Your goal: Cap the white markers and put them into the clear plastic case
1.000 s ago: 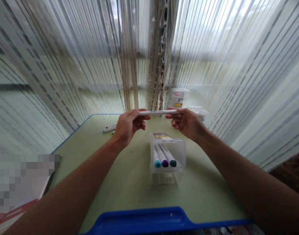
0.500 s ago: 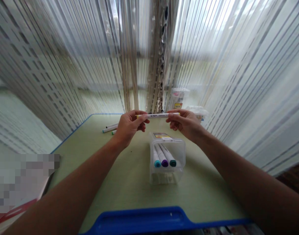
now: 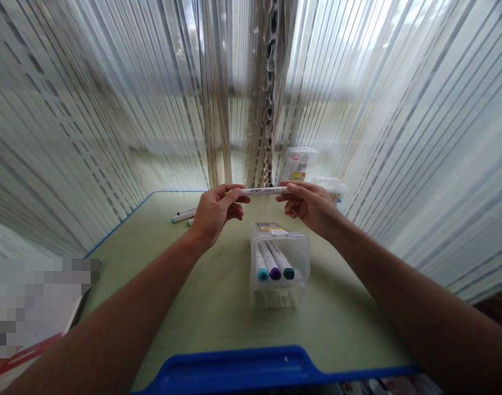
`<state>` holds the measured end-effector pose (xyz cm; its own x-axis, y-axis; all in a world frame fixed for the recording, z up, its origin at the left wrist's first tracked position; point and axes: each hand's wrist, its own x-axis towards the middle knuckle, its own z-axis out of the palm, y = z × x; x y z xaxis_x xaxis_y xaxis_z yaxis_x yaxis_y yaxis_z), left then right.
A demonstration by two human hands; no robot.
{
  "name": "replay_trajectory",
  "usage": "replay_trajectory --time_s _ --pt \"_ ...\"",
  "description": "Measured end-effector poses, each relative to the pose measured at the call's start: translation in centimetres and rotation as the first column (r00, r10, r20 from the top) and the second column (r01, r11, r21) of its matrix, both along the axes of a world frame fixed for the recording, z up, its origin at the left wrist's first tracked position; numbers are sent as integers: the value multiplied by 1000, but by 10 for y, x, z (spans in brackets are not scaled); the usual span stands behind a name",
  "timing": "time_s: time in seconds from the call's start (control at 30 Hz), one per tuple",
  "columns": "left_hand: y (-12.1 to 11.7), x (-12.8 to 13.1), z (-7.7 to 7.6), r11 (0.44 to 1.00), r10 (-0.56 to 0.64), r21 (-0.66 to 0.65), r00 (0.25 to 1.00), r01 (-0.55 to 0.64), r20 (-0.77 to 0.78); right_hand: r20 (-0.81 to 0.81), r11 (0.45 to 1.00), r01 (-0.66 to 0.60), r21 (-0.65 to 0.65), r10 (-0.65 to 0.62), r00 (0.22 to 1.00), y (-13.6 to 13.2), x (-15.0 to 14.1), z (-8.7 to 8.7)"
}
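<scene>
A white marker [image 3: 264, 191] is held level above the table, its ends hidden by my fingers. My left hand [image 3: 218, 211] pinches one end and my right hand [image 3: 310, 204] pinches the other. Dark printing shows on the barrel between them. Below and nearer to me, a clear plastic case [image 3: 304, 258] lies on its side with its opening facing me. Inside it are three white markers, with a light blue cap [image 3: 263, 274], a purple cap [image 3: 275, 273] and a dark green cap [image 3: 289, 273].
More white markers [image 3: 185, 216] lie on the table behind my left wrist, partly covered. A clear container [image 3: 300, 163] with a yellow label and a clear bag-like pack [image 3: 333, 187] stand at the back. Blue trim [image 3: 238, 366] edges the green tabletop [image 3: 218, 307]; string curtains [image 3: 152, 109] hang beyond.
The marker has been turned about its length between my fingers, so its printing shows differently. Both hands keep their grip and stay nearly in place. The case has not moved on the table.
</scene>
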<state>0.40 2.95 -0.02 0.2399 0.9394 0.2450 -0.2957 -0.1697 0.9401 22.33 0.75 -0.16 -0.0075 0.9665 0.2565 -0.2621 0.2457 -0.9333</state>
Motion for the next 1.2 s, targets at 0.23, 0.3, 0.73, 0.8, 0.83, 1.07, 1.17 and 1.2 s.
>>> replay_trajectory --time_s 0.23,0.3,0.73,0.8,0.83,1.07,1.17,1.2 --pt "0 -1 2 998 -32 -45 997 35 75 -47 999 -15 -50 13 999 -3 0 5" --pt "0 -1 2 998 -33 -50 996 37 85 -51 998 -18 -62 15 999 -3 0 6" --pt "2 1 -3 997 36 72 999 -34 -33 71 999 13 50 -17 997 -1 -2 0" --pt "1 0 -3 995 47 89 998 -42 -51 102 997 21 69 -28 994 0 -2 -2" --pt "1 0 -4 994 50 97 997 -44 -61 117 997 26 77 -35 993 0 -2 -3" --pt "2 0 -6 984 90 164 990 -72 -107 150 994 42 97 -56 987 0 -1 -4" --pt "3 0 -6 986 97 146 991 -84 -90 130 996 22 82 -33 991 1 -1 -4" --pt "3 0 -6 987 95 138 992 -84 -79 122 997 17 73 -26 992 1 -1 -3"
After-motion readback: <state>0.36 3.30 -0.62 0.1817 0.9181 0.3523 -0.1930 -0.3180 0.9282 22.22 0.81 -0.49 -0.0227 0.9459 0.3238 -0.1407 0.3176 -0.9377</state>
